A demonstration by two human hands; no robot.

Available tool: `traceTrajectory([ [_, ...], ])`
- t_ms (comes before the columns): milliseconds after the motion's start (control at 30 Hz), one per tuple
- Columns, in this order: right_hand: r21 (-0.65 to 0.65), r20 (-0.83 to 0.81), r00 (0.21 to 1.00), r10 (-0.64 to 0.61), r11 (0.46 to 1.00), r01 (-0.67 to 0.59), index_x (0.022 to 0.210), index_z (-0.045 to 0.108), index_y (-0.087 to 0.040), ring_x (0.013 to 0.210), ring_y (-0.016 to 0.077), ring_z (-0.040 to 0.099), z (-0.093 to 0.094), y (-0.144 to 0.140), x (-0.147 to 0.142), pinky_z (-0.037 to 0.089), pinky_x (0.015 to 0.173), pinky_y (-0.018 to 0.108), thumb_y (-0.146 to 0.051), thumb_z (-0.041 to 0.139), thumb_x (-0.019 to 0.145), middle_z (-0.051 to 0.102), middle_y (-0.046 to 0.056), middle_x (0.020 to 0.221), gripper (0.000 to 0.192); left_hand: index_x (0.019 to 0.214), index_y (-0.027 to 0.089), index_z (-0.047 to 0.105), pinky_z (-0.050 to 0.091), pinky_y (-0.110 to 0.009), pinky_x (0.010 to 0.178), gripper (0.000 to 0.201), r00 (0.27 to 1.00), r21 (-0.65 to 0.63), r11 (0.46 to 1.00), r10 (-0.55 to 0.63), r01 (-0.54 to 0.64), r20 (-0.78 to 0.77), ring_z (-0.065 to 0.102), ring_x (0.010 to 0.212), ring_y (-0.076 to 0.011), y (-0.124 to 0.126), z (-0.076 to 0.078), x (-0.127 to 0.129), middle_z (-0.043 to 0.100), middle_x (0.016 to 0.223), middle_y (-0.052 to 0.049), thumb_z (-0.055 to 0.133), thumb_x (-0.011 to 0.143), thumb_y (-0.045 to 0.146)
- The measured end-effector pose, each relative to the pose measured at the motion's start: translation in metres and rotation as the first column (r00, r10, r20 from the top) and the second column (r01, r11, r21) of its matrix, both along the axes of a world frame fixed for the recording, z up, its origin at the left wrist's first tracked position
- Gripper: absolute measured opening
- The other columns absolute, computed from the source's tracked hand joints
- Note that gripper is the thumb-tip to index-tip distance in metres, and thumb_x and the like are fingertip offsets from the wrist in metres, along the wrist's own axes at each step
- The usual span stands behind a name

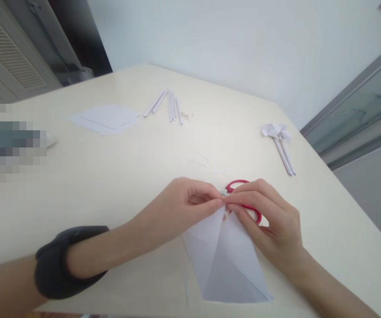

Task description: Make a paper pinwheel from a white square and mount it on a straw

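Note:
A folded sheet of white paper [230,265] lies at the front of the table, its narrow upper end between my two hands. My left hand [197,203] pinches the paper's top from the left, thumb against fingers. From the right, my right hand [266,212] pinches the same spot, so the fingertips of both hands almost meet. Scissors with red handles [237,183] lie just behind and partly under my right hand; most of their blades are hidden. Small reddish bits show near the paper's top, too small to name.
Flat white sheets [107,119] lie at the back left. Several rolled paper tubes [172,106] rest beside small tan loops [185,116]. Two tubes with crumpled paper tops [283,150] lie at the right. Thin paper strips [215,168] are scattered beyond my hands. A wall stands behind the table.

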State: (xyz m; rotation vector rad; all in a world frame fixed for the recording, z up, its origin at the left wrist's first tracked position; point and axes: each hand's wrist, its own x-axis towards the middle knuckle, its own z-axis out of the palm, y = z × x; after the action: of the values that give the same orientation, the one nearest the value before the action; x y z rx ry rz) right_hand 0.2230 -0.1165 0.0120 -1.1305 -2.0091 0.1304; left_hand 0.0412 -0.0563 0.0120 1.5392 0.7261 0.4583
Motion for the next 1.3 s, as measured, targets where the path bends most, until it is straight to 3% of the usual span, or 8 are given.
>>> traceTrajectory([
  [133,0.081,0.073,0.997,0.013,0.997,-0.019,0.095,0.068,-0.010,0.084,0.0172,0.060,0.000,0.000,0.001,0.050,0.072,0.033,0.003,0.058,0.078,0.066,0.009,0.088,0.023,0.084,0.018,0.068,0.049,-0.020,0.072,0.017,0.998,-0.089,0.996,0.006,-0.001,0.058,0.064,0.081,-0.0133,0.000,0.001,-0.001,0.070,0.085,0.001,0.054,0.087,0.028],
  [267,0.091,0.105,0.994,0.029,0.995,-0.038,0.098,0.067,-0.010,0.086,0.0187,0.060,0.001,-0.002,0.002,0.050,0.073,0.034,0.003,0.058,0.078,0.067,0.010,0.090,0.026,0.083,0.019,0.068,0.048,-0.019,0.070,0.017,0.997,-0.091,0.996,0.023,-0.017,0.072,0.064,0.080,-0.0123,0.001,0.000,-0.001,0.070,0.083,0.001,0.057,0.086,0.031],
  [433,-0.166,-0.099,0.994,-0.046,0.986,0.029,0.092,0.068,-0.018,0.084,0.0140,0.060,0.009,-0.002,0.003,0.049,0.070,0.027,-0.006,0.057,0.083,0.065,0.004,0.090,0.018,0.082,0.020,0.069,0.048,-0.020,0.071,0.017,0.999,-0.033,0.999,0.004,-0.002,0.049,0.063,0.080,-0.0131,0.001,0.000,0.001,0.071,0.084,0.002,0.056,0.085,0.031],
  [600,-0.431,-0.232,0.969,-0.088,0.902,-0.022,0.084,0.063,-0.020,0.084,0.0132,0.059,0.012,0.002,0.002,0.047,0.070,0.025,-0.014,0.058,0.085,0.063,0.001,0.086,0.008,0.079,0.020,0.070,0.047,-0.022,0.073,0.019,0.996,0.111,0.994,0.008,0.002,-0.094,0.063,0.080,-0.0147,-0.004,0.014,0.002,0.070,0.081,0.002,0.052,0.085,0.024],
  [900,-0.555,-0.210,0.973,-0.097,0.831,-0.037,0.075,0.056,-0.020,0.082,0.0140,0.056,0.011,0.001,0.000,0.042,0.072,0.026,-0.008,0.059,0.079,0.058,-0.002,0.078,0.013,0.081,0.021,0.072,0.045,-0.023,0.071,0.022,0.969,0.353,0.934,0.034,0.057,-0.246,0.061,0.074,-0.0142,-0.006,0.014,0.005,0.071,0.079,0.003,0.050,0.083,0.022],
  [1033,-0.567,-0.211,0.967,-0.141,0.824,-0.004,0.074,0.054,-0.020,0.076,0.0134,0.055,0.010,0.001,-0.003,0.042,0.067,0.025,-0.005,0.058,0.077,0.057,-0.002,0.075,0.016,0.086,0.022,0.072,0.045,-0.023,0.071,0.022,0.966,0.379,0.923,0.043,0.060,-0.256,0.061,0.076,-0.0146,-0.008,0.014,0.005,0.072,0.083,0.003,0.051,0.084,0.024],
  [1167,-0.574,-0.265,0.956,-0.125,0.817,-0.053,0.078,0.055,-0.020,0.081,0.0143,0.056,0.009,0.001,-0.001,0.044,0.069,0.026,-0.012,0.057,0.083,0.058,-0.001,0.081,0.009,0.082,0.021,0.071,0.046,-0.024,0.074,0.020,0.976,0.325,0.946,0.069,0.001,-0.205,0.061,0.078,-0.0151,-0.007,0.016,0.003,0.071,0.082,0.002,0.052,0.083,0.024],
  [1300,-0.557,-0.312,0.948,-0.060,0.820,-0.131,0.086,0.058,-0.021,0.086,0.0147,0.056,0.009,0.003,0.005,0.047,0.068,0.025,-0.018,0.055,0.087,0.058,0.001,0.087,0.004,0.077,0.020,0.069,0.048,-0.024,0.072,0.018,0.996,0.026,0.999,-0.017,0.020,-0.086,0.063,0.079,-0.0155,-0.002,0.018,0.001,0.070,0.082,0.001,0.053,0.083,0.023],
])
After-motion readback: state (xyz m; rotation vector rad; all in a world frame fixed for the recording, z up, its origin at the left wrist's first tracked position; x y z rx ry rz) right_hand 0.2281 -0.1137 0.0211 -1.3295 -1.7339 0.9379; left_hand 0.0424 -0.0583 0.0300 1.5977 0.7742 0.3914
